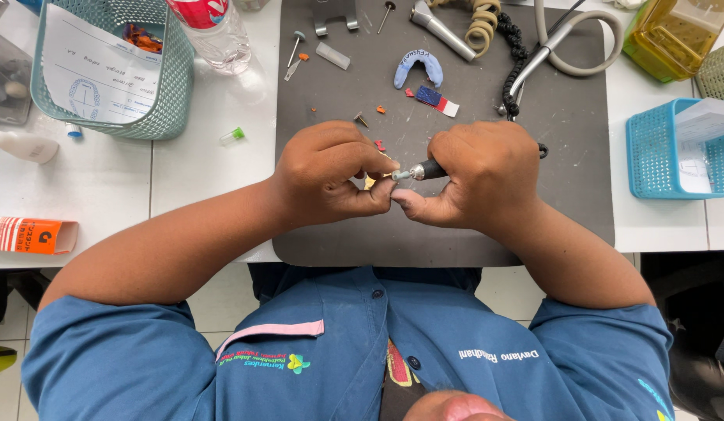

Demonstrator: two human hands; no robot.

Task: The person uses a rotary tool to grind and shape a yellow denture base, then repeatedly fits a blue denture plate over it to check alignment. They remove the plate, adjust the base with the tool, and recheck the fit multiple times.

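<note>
Mostly hidden, a small piece (pixel 370 181) sits pinched in the left hand (pixel 327 175); right hand (pixel 479 175) clenches a handpiece (pixel 420 170).

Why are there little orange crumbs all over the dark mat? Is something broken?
Small orange-red bits lie scattered on the grey mat above the hands. The right hand holds a handpiece against a tiny piece pinched in the left hand. Whether anything is broken cannot be told.

I see a dark grey mat (pixel 549 156) on the white worktop (pixel 206 156), a teal mesh basket (pixel 175 86), a blue arch-shaped dental mould (pixel 418 66), an orange box (pixel 31 235), and perhaps amber plastic in the tub (pixel 670 35).
</note>
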